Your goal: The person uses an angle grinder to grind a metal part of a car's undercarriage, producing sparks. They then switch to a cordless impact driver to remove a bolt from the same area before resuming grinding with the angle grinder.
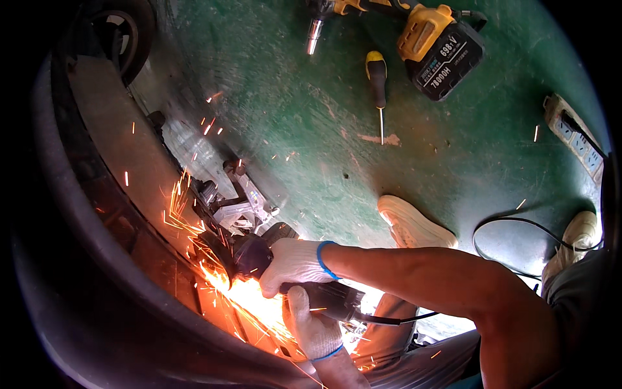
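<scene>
My right hand point(291, 262), in a white knitted glove with a blue cuff, is wrapped over the front of a dark corded angle grinder point(329, 298). Lower down, my left hand point(314, 330), gloved the same way, grips the grinder's body from the near side. Bright sparks point(253, 301) spray from where the tool meets the underside of a vehicle's body panel point(175, 272). Glare and my right hand hide the disc and the exact contact spot. From the rear of the grinder a black cable point(389, 320) runs right.
Beside the vehicle stands a silver metal bracket-like part point(249, 204). On the green floor lie a yellow-and-black screwdriver point(377, 84) and a cordless impact wrench point(427, 45). A power strip point(576, 139) sits at the right; a wheel point(123, 39) is far left. My shoe point(414, 223) is near the grinder.
</scene>
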